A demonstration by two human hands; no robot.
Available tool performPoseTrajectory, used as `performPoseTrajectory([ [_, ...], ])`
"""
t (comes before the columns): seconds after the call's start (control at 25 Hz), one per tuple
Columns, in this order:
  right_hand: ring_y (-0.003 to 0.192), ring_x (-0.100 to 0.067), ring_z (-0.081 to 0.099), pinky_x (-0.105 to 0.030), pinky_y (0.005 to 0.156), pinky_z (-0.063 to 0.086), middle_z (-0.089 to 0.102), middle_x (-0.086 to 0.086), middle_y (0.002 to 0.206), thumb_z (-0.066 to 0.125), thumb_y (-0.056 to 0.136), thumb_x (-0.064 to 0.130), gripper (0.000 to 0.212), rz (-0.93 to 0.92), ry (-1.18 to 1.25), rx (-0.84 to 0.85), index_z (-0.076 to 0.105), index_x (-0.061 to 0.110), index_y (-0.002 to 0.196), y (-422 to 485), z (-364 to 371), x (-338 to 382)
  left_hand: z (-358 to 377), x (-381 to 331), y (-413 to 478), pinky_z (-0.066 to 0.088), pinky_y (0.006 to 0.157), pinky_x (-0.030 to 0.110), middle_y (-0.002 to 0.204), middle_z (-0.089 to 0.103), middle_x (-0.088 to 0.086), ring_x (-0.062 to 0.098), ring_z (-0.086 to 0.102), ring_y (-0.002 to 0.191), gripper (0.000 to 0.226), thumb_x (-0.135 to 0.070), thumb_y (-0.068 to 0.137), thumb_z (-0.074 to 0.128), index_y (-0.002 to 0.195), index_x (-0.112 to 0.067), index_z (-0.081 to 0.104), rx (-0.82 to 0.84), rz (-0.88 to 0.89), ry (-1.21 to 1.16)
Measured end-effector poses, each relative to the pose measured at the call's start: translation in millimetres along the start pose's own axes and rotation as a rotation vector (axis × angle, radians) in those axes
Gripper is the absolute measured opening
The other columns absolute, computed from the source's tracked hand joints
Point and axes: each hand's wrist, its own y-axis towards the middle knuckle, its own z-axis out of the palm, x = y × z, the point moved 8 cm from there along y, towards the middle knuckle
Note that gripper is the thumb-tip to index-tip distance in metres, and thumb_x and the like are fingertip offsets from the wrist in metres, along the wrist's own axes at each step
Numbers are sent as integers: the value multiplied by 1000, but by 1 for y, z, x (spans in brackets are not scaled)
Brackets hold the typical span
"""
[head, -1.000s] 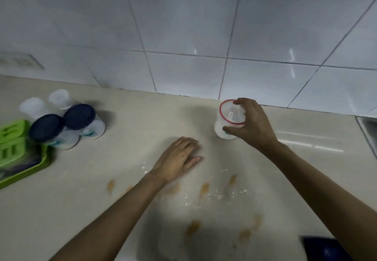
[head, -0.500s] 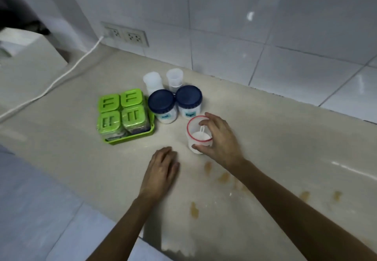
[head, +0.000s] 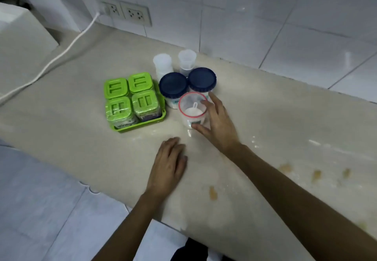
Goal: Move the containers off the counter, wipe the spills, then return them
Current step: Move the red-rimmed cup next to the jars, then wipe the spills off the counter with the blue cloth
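A clear container with a red rim [head: 191,107] and a white scoop inside stands on the beige counter [head: 71,89], right in front of two blue-lidded jars [head: 173,84] [head: 202,79]. My right hand [head: 218,126] curls loosely around its right side, thumb at its base and fingers at the rim. My left hand [head: 168,165] lies flat, palm down, on the counter near the front edge, holding nothing. Brown spill spots [head: 213,192] [head: 285,168] and white powder [head: 254,140] mark the counter to the right.
A green tray [head: 142,127] holds several green-lidded jars, left of the blue-lidded ones. Two small clear cups [head: 162,61] [head: 187,56] stand behind them near the tiled wall. Wall sockets [head: 130,14] feed a white cable [head: 61,54] running left. A white appliance [head: 20,26] sits far left.
My right hand carried the red-rimmed container left from the wall to a spot in front of the blue-lidded jars. The view swung left. My left hand stayed flat on the counter.
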Motion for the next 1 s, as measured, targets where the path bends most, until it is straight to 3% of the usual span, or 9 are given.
performPoseTrajectory([
  [0.32,132,-25,43,-38,106,42,39,-11,148,60,89,41,54,253,-110,-15,48,10,132,-219,-71,-84,30,-111,-52,24,116,26,137,52,5,17,42,131,35,-23,96,49,127,-9,57,189,250,-164],
  [0.56,128,-24,47,-39,101,46,43,-6,144,62,88,41,50,559,-115,-175,48,15,128,-364,-141,-143,83,-215,-77,26,116,26,135,52,8,20,43,129,36,-23,96,46,127,-7,57,327,527,-174],
  [0.72,130,-22,45,-39,106,42,44,-6,144,60,88,41,53,635,-127,-180,47,14,132,-422,-174,-181,123,-286,-110,30,115,36,137,52,8,19,43,132,37,-26,97,46,127,-8,57,389,640,-141],
  [0.84,131,-26,43,-36,110,36,43,-10,145,62,88,39,53,664,-199,-207,48,10,131,-463,-207,-216,156,-336,-128,27,116,35,138,52,9,21,44,131,38,-26,96,46,128,-9,56,422,693,-93],
  [1.0,144,-34,23,-54,118,19,28,-19,154,56,89,46,68,780,-339,-262,37,10,143,-514,-256,-280,187,-384,-131,19,119,30,138,52,11,21,40,131,43,-23,93,54,132,-7,51,396,691,-34],
])
